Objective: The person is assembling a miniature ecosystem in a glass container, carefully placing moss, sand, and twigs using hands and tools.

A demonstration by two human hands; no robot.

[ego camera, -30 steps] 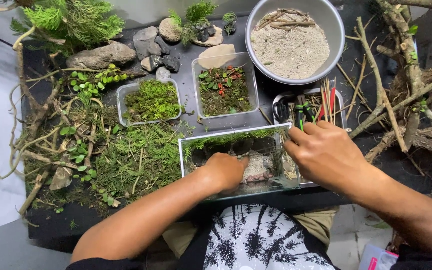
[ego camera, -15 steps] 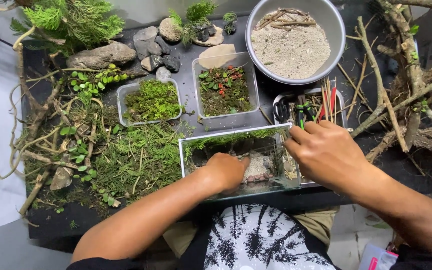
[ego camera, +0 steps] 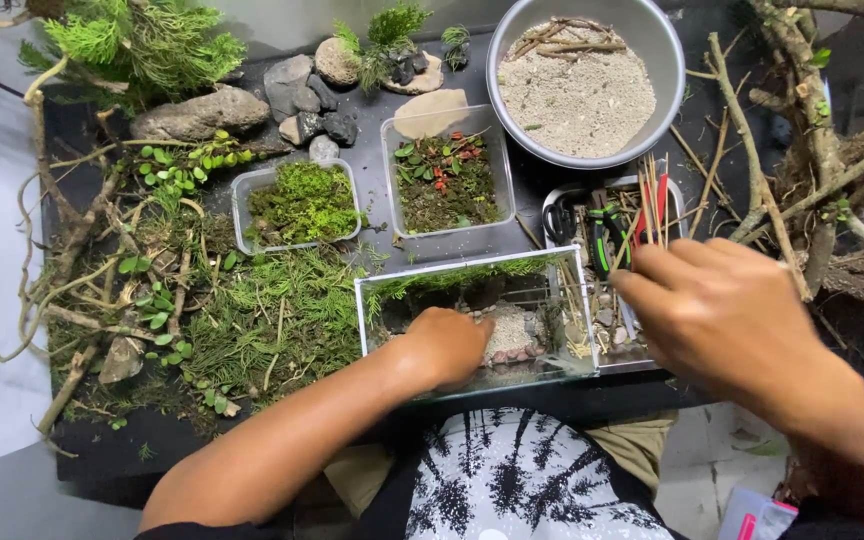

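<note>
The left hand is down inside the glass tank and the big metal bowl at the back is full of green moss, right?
Not quite. The left hand is inside the glass tank, but the head view shows the metal bowl holding pale sand and some twigs, not moss.

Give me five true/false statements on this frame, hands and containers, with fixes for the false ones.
1. The left hand is inside the glass tank. True.
2. The right hand grips a stone. False: it is at the tool tray, and no stone shows in it.
3. The metal bowl holds sand and a few twigs. True.
4. The moss tub sits right of the metal bowl. False: it is to the left.
5. The tank is full of water. False: stones and green growth show inside, with no water visible.
</note>
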